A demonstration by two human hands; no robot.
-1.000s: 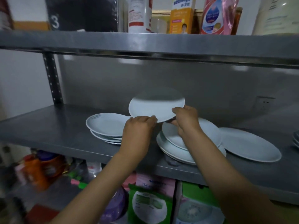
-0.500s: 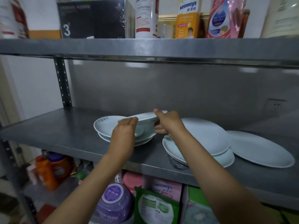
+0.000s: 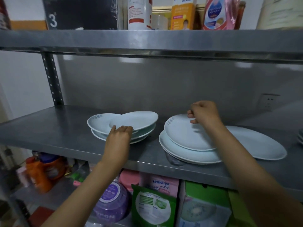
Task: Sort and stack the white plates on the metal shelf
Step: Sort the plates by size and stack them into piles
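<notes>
Left hand: the left hand point(image 3: 119, 134) reaches to the left stack point(image 3: 105, 128) in the middle of the frame; its fingers curl over the near rim of the top plate point(image 3: 136, 120) and appear to grip it, though the fingertips are hidden behind the knuckles.
Top plate: it lies tilted and off-centre on the left stack, shifted to the right, so the printed rim of the plate beneath shows at the left.
Right hand: the right hand point(image 3: 204, 113) is curled, with its fingers pinching the far rim of the upper plate point(image 3: 182, 134) of the right stack point(image 3: 183, 153), right of centre.
Right stack: the upper plate sits on wider plates, shifted toward the back.
Single plate: one large plate point(image 3: 260, 145) lies flat at the right, partly behind the right forearm, just beside the right stack.
Metal shelf: the metal shelf point(image 3: 49, 130) carries all the plates; more plate edges point(image 3: 300, 136) peek in at the far right edge.
Above: a black box point(image 3: 82, 13), bottles and packets stand on the upper shelf.
Below: an orange jug point(image 3: 44, 171), a purple tub point(image 3: 111, 200) and a green packet point(image 3: 154, 208) fill the lower shelf.
Back wall: a socket point(image 3: 268, 101) sits at the right.
</notes>
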